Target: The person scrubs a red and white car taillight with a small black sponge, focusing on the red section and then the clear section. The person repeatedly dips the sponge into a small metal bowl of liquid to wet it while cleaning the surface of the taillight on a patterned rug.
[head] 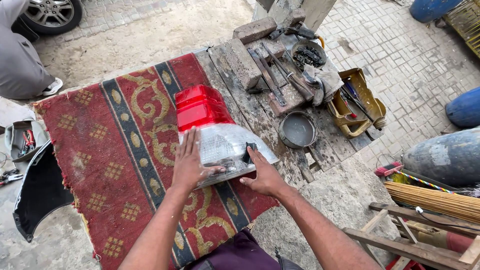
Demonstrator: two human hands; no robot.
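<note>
Resting on: the tail lamp (215,135), red at its far end and clear at the near end, lies on a red patterned rug (110,150), its right edge reaching the wooden planks (240,95).
Left hand (189,162): laid flat on the clear lens, fingers spread and straight, palm down, gripping nothing.
Right hand (264,175): pressed against the lamp's near right corner, fingers open and extended along the edge, touching a small black piece (248,151) on the housing; it does not close around anything.
Rug: spread over the ground, with dark stripes and gold ornaments, running under the lamp and both forearms.
Planks: worn, grey boards just right of the rug, carrying a brick (255,30), long metal tools (277,75), a dirty rag (325,82), a round tin (297,130) and a bowl of dark parts (308,54).
Right of planks: a yellow canister cut open (357,102), holding small tools.
Far left: a dark bumper part (40,192) on the ground, and a person's grey trouser leg and shoe (22,70) near a car wheel (50,12).
Lower right: a bundle of thin sticks (432,200) above wooden slats (400,235).
</note>
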